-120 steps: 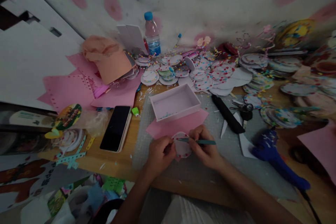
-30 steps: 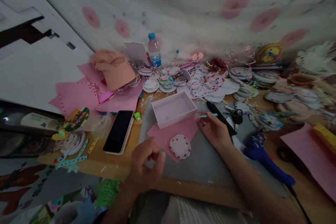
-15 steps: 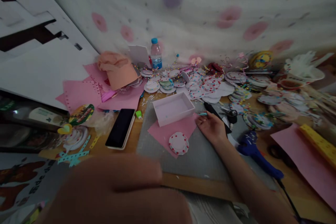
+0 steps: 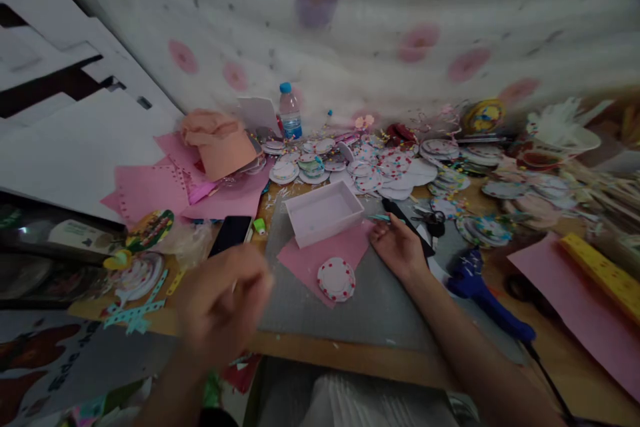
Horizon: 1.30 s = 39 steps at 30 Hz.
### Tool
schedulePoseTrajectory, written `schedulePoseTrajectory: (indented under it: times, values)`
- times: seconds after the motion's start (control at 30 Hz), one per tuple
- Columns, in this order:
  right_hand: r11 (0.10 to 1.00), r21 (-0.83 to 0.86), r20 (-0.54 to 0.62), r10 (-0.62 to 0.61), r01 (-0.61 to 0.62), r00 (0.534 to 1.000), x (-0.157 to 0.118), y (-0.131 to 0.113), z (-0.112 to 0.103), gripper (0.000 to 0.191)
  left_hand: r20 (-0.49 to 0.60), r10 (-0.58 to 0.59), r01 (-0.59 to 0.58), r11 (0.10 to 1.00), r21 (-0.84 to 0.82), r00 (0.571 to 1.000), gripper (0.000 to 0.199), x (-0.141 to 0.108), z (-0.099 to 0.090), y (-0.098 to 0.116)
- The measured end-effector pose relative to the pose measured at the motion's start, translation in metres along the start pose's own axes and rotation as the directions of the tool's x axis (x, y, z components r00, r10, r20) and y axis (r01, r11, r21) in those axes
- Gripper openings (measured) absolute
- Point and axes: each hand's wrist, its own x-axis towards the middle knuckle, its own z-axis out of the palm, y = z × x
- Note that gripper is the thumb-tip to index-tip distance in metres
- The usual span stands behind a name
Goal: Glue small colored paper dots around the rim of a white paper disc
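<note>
A white open box (image 4: 325, 213) stands on a pink paper sheet (image 4: 305, 265), which lies on a grey mat (image 4: 390, 313). In front of the box is a round white disc with red dots (image 4: 337, 279). My right hand (image 4: 397, 247) rests palm up on the mat, right of the box, with a thin light-blue tool (image 4: 381, 217) between thumb and fingers. Blurred by motion, my left hand (image 4: 225, 303) hangs over the table's front left, near the phone (image 4: 230, 233); its fingers are curled, and what is in them cannot be made out.
Decorated discs (image 4: 375, 167) are heaped along the back, near a water bottle (image 4: 290, 112). A blue glue gun (image 4: 487, 293) with a cord lies at the right, by scissors (image 4: 530, 293) and pink paper (image 4: 575, 307). Black-handled keys or clips lie beyond my right hand.
My left hand has moved away from the camera, forward over the table edge, and now covers part of the phone. The view has shifted slightly. My right hand stays by the box.
</note>
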Motion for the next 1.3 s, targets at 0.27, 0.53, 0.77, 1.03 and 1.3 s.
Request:
schedulePoseTrajectory:
  times: [0.27, 0.53, 0.77, 1.03, 1.3]
  values:
    - [0.997, -0.061, -0.014, -0.052, 0.051, 0.999, -0.006, 0.002, 0.011, 0.019, 0.514, -0.152, 0.071, 0.982, 0.175, 0.844, 0.041, 0.001, 0.102, -0.088]
    - [0.907, -0.374, -0.026, -0.221, 0.195, 0.975, -0.039, -0.004, 0.02, 0.018, 0.463, 0.084, -0.246, 0.921, 0.303, 0.883, 0.025, -0.025, 0.12, -0.115]
    - [0.354, -0.807, 0.34, -0.376, 0.473, 0.862, -0.043, -0.015, 0.05, 0.01, 0.386, 0.288, -0.427, 0.835, 0.347, 0.876, 0.029, -0.032, 0.121, -0.112]
    - [-0.07, -0.8, 0.6, -0.139, 0.596, 0.788, -0.014, 0.02, 0.066, 0.007, 0.379, 0.286, -0.418, 0.844, 0.335, 0.88, 0.021, -0.034, 0.122, -0.11]
    - [-0.331, -0.669, 0.72, -0.067, 0.665, 0.691, -0.002, 0.021, 0.073, 0.005, 0.35, 0.313, -0.431, 0.838, 0.336, 0.883, 0.026, -0.031, 0.122, -0.11]
